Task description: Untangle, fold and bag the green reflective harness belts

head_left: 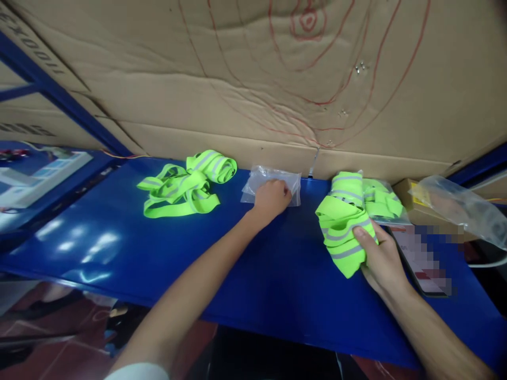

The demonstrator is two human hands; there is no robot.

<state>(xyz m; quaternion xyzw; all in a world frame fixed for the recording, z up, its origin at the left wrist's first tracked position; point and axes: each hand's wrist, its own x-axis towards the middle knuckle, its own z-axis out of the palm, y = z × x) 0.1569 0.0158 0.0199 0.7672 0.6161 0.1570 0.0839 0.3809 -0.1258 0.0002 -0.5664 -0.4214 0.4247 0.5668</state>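
Note:
My right hand point(384, 253) grips a folded bundle of neon-yellow reflective strap point(344, 232), thumb on top, held above the right half of the blue table. With fingers curled, my left hand point(273, 196) rests on clear plastic bags point(253, 182) near the back edge and pinches at the top one; its fingertips are partly hidden. Behind the held bundle stands a rolled reflective strap point(347, 184). Beside that roll lies a bagged reflective strap point(382, 200). At the left, a coiled strap point(216, 166) sits against a loose heap of strap point(182, 195).
Cardboard point(245, 79) with red ring drawings walls off the back of the blue table point(253, 285). On the right are a phone point(420, 258), a small cardboard box point(420, 211) and a clear plastic bag point(463, 206). A white device point(47, 179) sits far left.

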